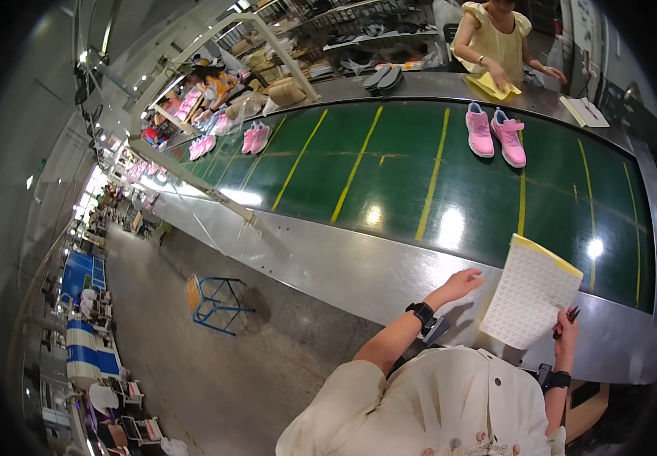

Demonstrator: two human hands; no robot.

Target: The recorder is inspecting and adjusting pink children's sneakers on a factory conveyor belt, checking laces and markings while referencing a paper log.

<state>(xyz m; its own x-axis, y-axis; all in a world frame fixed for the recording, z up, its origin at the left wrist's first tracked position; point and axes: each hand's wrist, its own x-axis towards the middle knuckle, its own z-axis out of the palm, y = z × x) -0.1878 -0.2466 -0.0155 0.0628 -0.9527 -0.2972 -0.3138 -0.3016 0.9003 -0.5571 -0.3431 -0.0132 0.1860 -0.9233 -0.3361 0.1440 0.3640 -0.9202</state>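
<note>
My right hand (565, 332) is closed around a black pen (574, 312) at the right edge of a printed sheet of paper (532, 292). Yellow paper shows along the sheet's far edge. The sheet lies partly over the metal ledge and partly over the green belt. To its left my left hand (465, 283) hovers by the ledge, fingers partly stretched, with nothing seen in it. Further up the belt stands a pair of pink sneakers (495, 135), soles down.
The green conveyor belt (397, 182) has yellow cross lines. More pink shoes (256, 137) stand far left. Across it, a person in yellow (495, 38) touches yellow paper (493, 87). Dark slippers (383, 79) lie on the far ledge. A blue-legged stool (216, 304) stands on the floor.
</note>
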